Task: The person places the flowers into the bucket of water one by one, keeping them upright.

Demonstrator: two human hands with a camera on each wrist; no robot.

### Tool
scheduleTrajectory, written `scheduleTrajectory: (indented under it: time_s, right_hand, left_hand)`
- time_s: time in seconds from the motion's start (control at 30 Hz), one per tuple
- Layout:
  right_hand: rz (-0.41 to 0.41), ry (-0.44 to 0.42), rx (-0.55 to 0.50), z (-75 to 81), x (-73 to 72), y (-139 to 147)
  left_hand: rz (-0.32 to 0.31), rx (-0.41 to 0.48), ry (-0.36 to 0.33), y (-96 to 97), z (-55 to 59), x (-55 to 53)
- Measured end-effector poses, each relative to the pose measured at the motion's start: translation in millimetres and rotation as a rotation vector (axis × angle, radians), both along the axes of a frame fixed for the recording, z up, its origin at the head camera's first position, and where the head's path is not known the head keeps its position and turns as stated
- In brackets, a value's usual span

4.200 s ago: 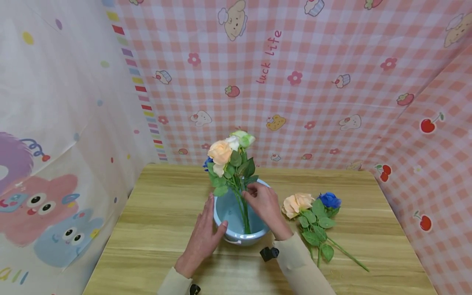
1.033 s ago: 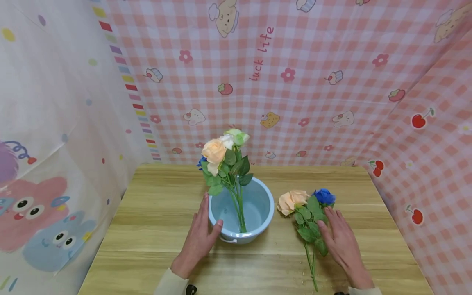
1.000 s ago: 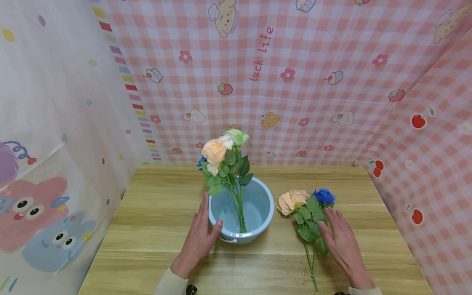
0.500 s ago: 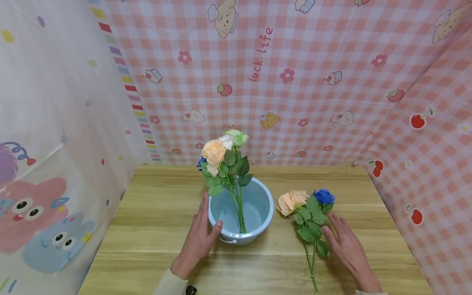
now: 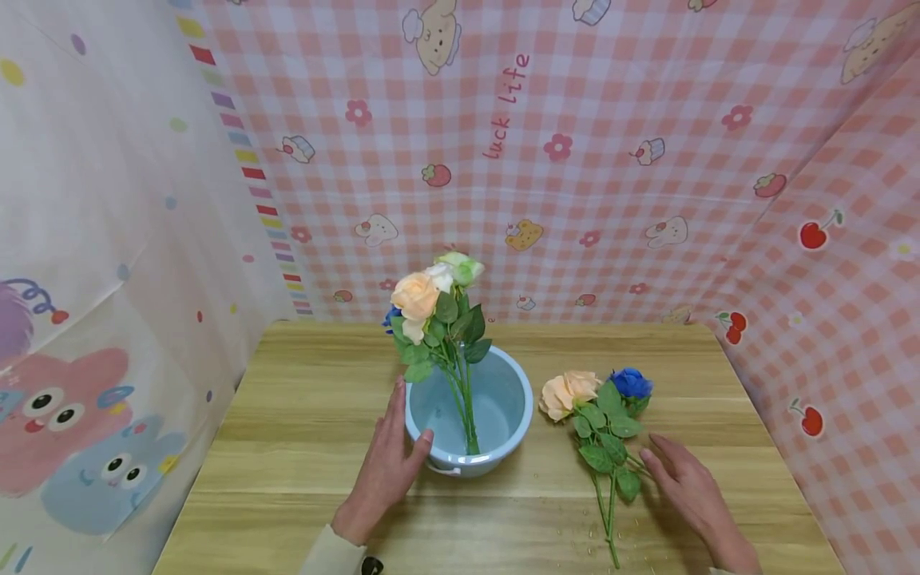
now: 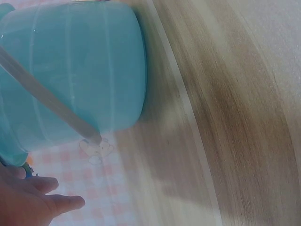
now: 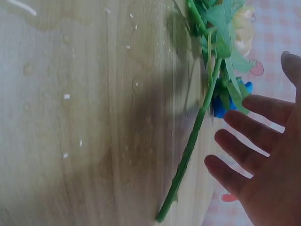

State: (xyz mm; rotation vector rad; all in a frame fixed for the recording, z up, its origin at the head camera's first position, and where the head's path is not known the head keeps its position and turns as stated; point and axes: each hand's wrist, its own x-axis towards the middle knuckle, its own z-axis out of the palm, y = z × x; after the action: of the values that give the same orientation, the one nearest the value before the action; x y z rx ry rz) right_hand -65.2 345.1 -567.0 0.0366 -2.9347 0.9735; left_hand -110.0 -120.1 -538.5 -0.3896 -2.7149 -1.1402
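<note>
A light blue bucket (image 5: 513, 431) stands on the table, with artificial roses (image 5: 415, 297) in peach, white, pale green and blue leaning inside it. My left hand (image 5: 386, 463) rests against the bucket's left side, fingers straight, thumb near the front rim. Right of the bucket lie a loose peach rose (image 5: 569, 394) and a blue rose (image 5: 631, 382), their leafy stems crossing. My right hand (image 5: 686, 487) hovers beside those stems, covering part of one. In the right wrist view its fingers are spread, apart from a green stem (image 7: 190, 141), holding nothing.
Water drops (image 5: 591, 537) dot the wooden table (image 5: 316, 415) near the loose stems. A pink checked cloth (image 5: 618, 200) hangs behind and to the right, a white patterned cloth (image 5: 172, 263) on the left. The bucket's pale handle (image 6: 51, 101) hangs down its side.
My right hand has let go of the stems in the bucket and gone over to the loose roses. Over the last second it slid back and right along them. The left hand stayed put.
</note>
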Motion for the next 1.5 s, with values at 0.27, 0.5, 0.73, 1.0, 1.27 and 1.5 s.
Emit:
scheduleTrajectory:
  time_s: [0.27,0.5,0.73,1.0,1.27,1.5]
  right_hand:
    - [-0.04,-0.079,-0.084,-3.6,0.1,9.2]
    - [-0.014,-0.155,-0.099,-5.8,0.1,15.9]
    - [0.031,-0.228,-0.128,-5.7,-2.7,21.7]
    - [0.152,-0.278,-0.185,-3.5,-10.1,31.4]
    - [0.257,-0.342,-0.252,-1.7,-17.9,38.0]
    - [0.267,-0.408,-0.291,-0.6,-23.1,40.3]
  left_hand:
    - [0.003,-0.007,-0.011,0.4,1.3,0.9]
    - [0.004,-0.001,-0.018,0.3,1.1,1.1]
    - [0.004,-0.006,-0.028,0.4,1.3,1.5]
    - [0.001,-0.006,-0.025,0.7,1.8,1.8]
    - [0.001,-0.008,-0.021,1.1,2.7,1.3]
    - [0.005,-0.01,-0.034,1.0,2.0,0.4]
